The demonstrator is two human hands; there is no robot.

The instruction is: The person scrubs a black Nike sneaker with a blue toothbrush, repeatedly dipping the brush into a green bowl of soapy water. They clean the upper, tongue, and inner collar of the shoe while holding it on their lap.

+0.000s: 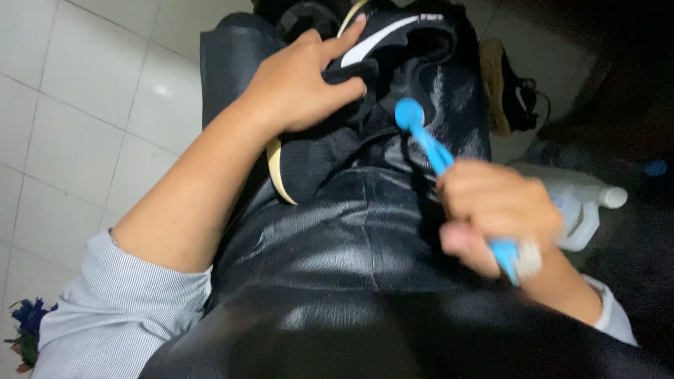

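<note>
Nearest: a glossy black apron point(351, 238) spread across the lap, with a striped light sleeve point(119, 309) rolled up on the left arm and some blue flowers point(28, 319) low at the left edge.

A little further, on the right: the right hand point(491, 210), closed in a fist around the handle of a blue brush point(435, 151). Round brush head raised and pointing toward the shoe, seemingly just off its surface, though blurred.

Further, upper middle: the left hand point(302, 84), fingers curled over the opening of a black shoe point(316, 158) with a white stripe and a tan sole, pressing it onto the apron.

As a judgement: in the middle of brushing. No foam or wet patch to make out on the shoe, so impossible to say how much is already cleaned or how much is left.

About room: free air between brush and shoe, enough for short strokes. To the right, near the brushing elbow, a white spray bottle point(579, 203), easy to knock over. Beyond, a second shoe point(502, 84) on the floor, well apart from the hands. To the left, white floor tiles point(84, 105).
</note>
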